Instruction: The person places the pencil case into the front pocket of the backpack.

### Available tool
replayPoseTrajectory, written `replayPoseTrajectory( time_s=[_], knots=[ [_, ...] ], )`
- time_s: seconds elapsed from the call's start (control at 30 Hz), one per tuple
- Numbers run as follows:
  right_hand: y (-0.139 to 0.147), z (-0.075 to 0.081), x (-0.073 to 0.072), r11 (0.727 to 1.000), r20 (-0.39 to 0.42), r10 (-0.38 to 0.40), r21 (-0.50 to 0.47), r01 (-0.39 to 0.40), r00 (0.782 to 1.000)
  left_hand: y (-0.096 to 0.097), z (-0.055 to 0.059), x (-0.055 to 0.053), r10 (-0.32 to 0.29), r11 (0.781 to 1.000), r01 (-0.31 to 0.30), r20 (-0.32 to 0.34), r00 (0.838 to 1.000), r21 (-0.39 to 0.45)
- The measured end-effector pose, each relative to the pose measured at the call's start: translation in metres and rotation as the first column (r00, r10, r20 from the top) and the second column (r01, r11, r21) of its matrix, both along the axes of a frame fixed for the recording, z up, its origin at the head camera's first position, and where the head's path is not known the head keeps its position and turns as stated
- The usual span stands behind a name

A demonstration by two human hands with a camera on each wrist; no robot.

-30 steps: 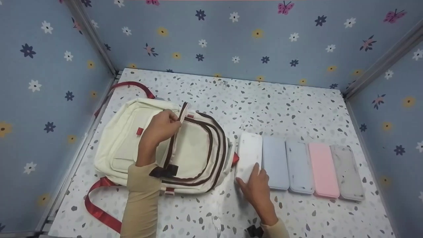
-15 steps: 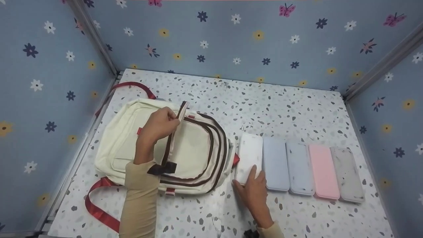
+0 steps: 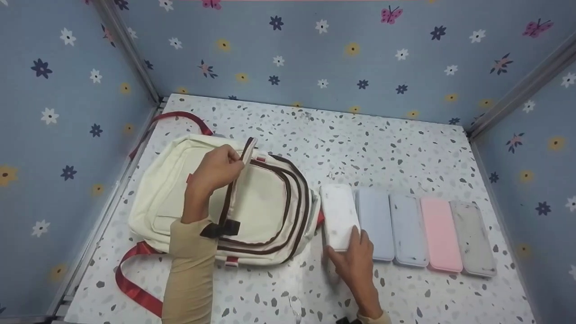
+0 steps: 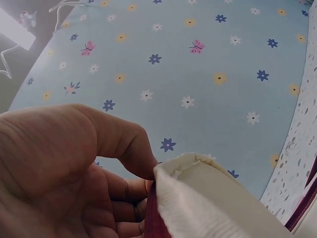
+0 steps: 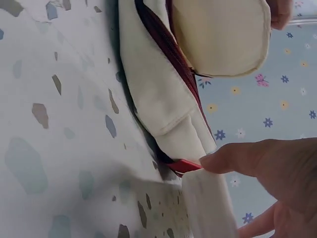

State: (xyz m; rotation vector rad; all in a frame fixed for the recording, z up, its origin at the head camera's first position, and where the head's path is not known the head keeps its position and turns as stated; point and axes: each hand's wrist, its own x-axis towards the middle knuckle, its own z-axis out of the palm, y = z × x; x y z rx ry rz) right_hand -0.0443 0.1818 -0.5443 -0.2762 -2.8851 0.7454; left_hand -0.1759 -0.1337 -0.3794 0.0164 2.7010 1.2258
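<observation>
A cream backpack (image 3: 168,164) with dark brown zips and red straps lies on the speckled table, its front pocket unzipped. My left hand (image 3: 218,167) pinches the upper edge of the pocket flap (image 3: 237,191) and holds it raised; the left wrist view shows thumb and fingers on the cream fabric (image 4: 198,203). Just right of the bag, my right hand (image 3: 355,258) grips the near end of a flat white rectangular case (image 3: 339,213), thumb on one side and fingers on the other. In the right wrist view the case (image 5: 210,206) stands beside the bag's red tab (image 5: 185,166).
To the right, a row of similar flat cases lies side by side: light blue (image 3: 376,225), pale blue (image 3: 408,229), pink (image 3: 441,234) and grey (image 3: 473,238). Flower-patterned walls (image 3: 315,49) enclose the table (image 3: 360,139) at the back and sides. A red strap (image 3: 139,292) trails at the front left.
My right hand has closed round the white case and shifted it; it now tilts and overlaps the light blue case's edge. The left hand keeps the flap up, nearly still.
</observation>
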Motion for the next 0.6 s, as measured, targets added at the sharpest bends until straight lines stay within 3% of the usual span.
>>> replayPoseTrajectory(
  time_s=[0.23,0.6],
  knots=[
    [0.018,0.004,-0.003,0.993,-0.163,0.043,-0.101,-0.06,0.986,-0.001,0.001,0.002,0.006,1.0,-0.006,0.007,1.0,0.008],
    [0.035,0.027,-0.006,0.988,-0.187,0.056,-0.13,-0.082,0.981,0.0,0.0,0.001,0.004,1.0,-0.004,-0.005,1.0,0.009]
  ],
)
